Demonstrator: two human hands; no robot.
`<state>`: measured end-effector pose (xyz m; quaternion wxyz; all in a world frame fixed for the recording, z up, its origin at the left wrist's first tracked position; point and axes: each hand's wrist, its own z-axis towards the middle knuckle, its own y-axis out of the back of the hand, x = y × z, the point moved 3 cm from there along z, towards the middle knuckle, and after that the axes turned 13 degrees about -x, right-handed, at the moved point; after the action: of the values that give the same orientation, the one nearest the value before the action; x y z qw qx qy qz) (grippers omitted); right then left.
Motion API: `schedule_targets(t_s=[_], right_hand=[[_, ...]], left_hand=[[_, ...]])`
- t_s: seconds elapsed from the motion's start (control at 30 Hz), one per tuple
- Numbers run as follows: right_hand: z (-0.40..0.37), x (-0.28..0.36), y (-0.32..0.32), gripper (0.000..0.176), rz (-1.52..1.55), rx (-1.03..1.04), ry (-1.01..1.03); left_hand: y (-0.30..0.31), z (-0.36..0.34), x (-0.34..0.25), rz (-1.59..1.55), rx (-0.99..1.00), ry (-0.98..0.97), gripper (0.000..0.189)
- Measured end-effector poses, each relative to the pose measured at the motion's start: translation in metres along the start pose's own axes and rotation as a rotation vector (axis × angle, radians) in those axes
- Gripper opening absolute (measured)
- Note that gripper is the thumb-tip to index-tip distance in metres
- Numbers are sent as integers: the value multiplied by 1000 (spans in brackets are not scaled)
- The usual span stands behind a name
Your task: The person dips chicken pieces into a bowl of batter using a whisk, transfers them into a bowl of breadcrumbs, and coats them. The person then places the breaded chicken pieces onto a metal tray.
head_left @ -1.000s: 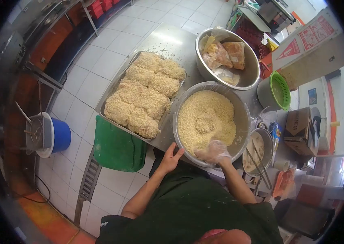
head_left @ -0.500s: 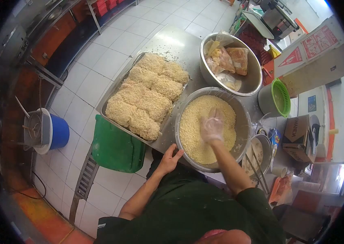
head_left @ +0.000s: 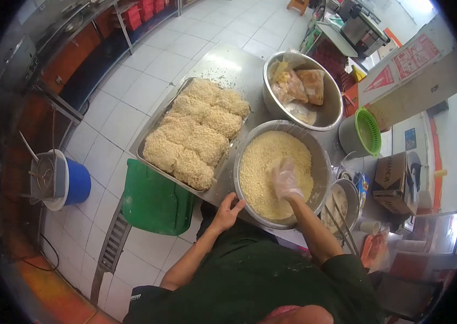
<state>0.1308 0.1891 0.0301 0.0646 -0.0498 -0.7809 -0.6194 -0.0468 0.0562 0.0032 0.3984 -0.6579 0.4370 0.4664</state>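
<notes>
A large metal bowl [head_left: 321, 148] holds pale yellow crumbs [head_left: 263, 167]. My right hand [head_left: 286, 180], in a clear glove, is down in the crumbs; its fingertips are partly hidden and I cannot make out its grip. At the bowl's near left rim is my bare left hand [head_left: 227, 212], fingers apart, the fingertips by the rim. Left of the bowl, a metal tray [head_left: 178, 183] carries several crumb-coated pieces [head_left: 192, 136] packed side by side.
Behind stands a metal bowl [head_left: 332, 116] with bagged food. To the right are a grey bucket with a green basket [head_left: 368, 131], a bowl with tongs [head_left: 351, 208] and a cardboard box [head_left: 390, 178]. A green bin [head_left: 155, 200] is below the tray.
My right hand has turned and its fingers are less spread over the crumbs. My left hand stays at the rim. The whole view has shifted slightly.
</notes>
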Motion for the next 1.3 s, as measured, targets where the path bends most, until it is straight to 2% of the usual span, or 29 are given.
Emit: schedule_targets(t_s=[0.07, 0.1, 0.17, 0.3, 0.37, 0.4, 0.47, 0.57, 0.6, 0.67, 0.7, 0.77, 0.8, 0.87, 0.9, 0.93, 1.0, 1.03, 1.1, 1.2, 1.3], right_hand=[[1, -2, 24, 80, 405, -308, -226], [4, -1, 14, 80, 400, -302, -227], [13, 7, -11, 79, -9, -336, -121], [2, 9, 22, 79, 40, -272, -30], [-12, 10, 51, 74, 232, -18, -445], [-3, -14, 30, 74, 227, -6, -449], [28, -60, -28, 66, 638, 278, -111], [21, -63, -10, 56, 609, 293, -135], [10, -44, 21, 56, 602, 294, -127], [-15, 2, 92, 44, 117, 181, -138], [-3, -17, 71, 44, 111, 186, -130], [28, -65, 21, 28, 635, 37, -8], [29, -61, 26, 28, 635, 40, -4], [30, -53, 39, 27, 987, 96, 34], [36, -62, 33, 26, 1068, 123, -11], [37, -60, 36, 26, 1063, 129, -6], [42, -52, 45, 35, 1041, 91, -39], [43, -44, 51, 35, 1035, 109, -27], [45, -20, 65, 38, 1160, 247, 102], [39, 41, 89, 38, 1209, 376, 188], [44, 101, 98, 44, 1090, 548, 297]], left_hand=[[-2, -2, -6, -55, -15, 3, 21], [-2, -5, -12, -84, -13, 12, 22], [-4, -3, -9, -58, -12, 1, 22], [-1, -2, 8, -7, -5, -30, 23], [-1, -1, -14, 9, 3, -8, 25], [1, -6, -19, 42, 25, 24, 28], [2, -6, -7, 11, 44, 31, 27], [3, -1, 4, -24, 66, 28, 25], [2, 0, 7, -19, 73, 33, 25], [1, 1, 11, -16, 54, 28, 24], [1, 0, 12, -5, 45, 25, 24], [1, -1, 15, 11, 29, 17, 23], [2, 0, 11, 30, 22, 2, 23], [4, 0, 6, -27, 55, 66, 24], [5, -2, 0, -85, 92, 128, 25], [8, -4, -8, -89, 85, 129, 25], [19, -11, -15, -111, 184, 312, 29], [27, -15, -15, -119, 163, 314, 29], [42, -26, -12, -228, 217, 408, 33], [74, -39, 15, -293, 170, 446, 42], [104, -56, 28, -319, 19, 438, 42]])
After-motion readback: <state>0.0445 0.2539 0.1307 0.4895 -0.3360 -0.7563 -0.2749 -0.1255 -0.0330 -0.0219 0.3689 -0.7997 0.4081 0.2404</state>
